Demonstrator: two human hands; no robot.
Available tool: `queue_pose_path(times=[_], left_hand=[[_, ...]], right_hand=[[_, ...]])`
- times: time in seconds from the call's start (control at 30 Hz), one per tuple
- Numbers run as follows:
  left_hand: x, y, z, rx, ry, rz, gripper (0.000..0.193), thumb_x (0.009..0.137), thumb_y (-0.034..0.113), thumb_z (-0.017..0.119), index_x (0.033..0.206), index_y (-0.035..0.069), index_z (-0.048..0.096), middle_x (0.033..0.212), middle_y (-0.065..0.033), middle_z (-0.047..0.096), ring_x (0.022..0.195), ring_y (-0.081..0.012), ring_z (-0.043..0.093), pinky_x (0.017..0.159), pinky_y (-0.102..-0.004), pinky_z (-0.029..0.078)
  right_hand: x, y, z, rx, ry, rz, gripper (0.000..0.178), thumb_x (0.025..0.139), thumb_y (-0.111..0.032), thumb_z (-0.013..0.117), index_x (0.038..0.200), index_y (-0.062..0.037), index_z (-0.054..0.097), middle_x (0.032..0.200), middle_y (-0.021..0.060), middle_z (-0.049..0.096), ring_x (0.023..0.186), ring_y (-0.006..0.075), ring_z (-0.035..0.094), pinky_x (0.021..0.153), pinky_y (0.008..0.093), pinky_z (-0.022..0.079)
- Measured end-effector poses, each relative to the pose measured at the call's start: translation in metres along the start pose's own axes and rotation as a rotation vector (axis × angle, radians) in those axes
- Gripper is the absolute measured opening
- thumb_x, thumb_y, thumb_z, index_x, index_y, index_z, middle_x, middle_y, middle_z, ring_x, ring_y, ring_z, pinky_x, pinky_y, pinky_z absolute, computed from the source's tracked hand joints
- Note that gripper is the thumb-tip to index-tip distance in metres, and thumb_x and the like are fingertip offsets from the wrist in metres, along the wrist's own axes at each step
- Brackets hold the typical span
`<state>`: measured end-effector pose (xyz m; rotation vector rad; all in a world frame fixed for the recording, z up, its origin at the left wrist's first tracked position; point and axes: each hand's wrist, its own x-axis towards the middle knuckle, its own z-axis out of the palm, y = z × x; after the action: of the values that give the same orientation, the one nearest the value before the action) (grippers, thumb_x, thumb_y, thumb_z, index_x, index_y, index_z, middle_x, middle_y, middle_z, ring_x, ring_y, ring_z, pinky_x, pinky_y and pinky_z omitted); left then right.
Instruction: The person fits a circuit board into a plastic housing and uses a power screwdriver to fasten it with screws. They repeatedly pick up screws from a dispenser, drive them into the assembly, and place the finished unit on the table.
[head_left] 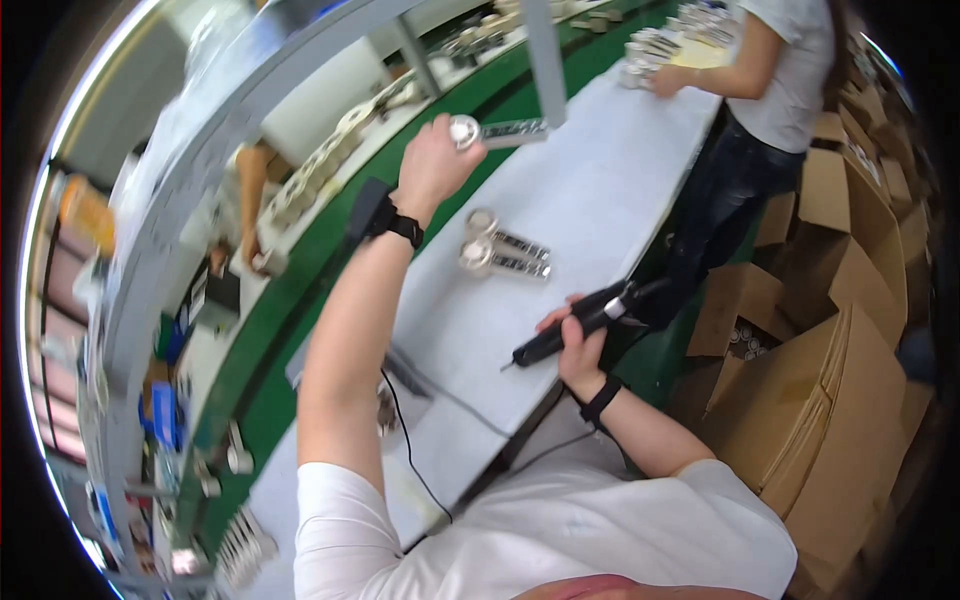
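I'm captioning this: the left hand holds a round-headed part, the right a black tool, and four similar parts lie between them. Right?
Not four: the head view shows two similar parts between the left hand and right hand. The rest holds.

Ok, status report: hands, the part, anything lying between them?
Left hand gripping round-headed part. Right hand holding black thin-tipped tool. Two similar parts between, on white table.
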<state>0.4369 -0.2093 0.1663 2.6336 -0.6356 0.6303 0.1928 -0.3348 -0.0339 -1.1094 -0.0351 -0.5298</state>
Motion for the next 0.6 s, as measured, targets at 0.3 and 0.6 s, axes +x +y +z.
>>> queue_pose_path(times=[0.3,0.6], left_hand=[[-0.289,0.024,-0.240,-0.153,0.174,-0.187,0.055,0.077,0.027,0.072,0.121,-0.003,0.060,0.102,-0.0205,0.070,0.096,-0.0309,0.069,0.085,-0.0354,0.054],[-0.538,0.016,-0.234,-0.222,0.121,-0.852,0.059,0.075,0.010,0.072,0.130,-0.005,0.056,0.115,-0.0179,0.066,0.103,-0.0232,0.067,0.090,-0.0342,0.053]], right_hand=[[0.029,-0.060,0.051,0.069,-0.088,-0.017,0.036,0.097,-0.011,0.053,0.127,0.0053,0.042,0.094,0.0161,0.065,0.082,0.0257,0.065,0.080,0.0408,0.054],[-0.014,-0.101,0.188,0.128,-0.750,0.005,0.030,0.092,-0.001,0.059,0.119,0.0039,0.048,0.078,0.0123,0.061,0.064,0.0203,0.059,0.064,0.0360,0.051]])
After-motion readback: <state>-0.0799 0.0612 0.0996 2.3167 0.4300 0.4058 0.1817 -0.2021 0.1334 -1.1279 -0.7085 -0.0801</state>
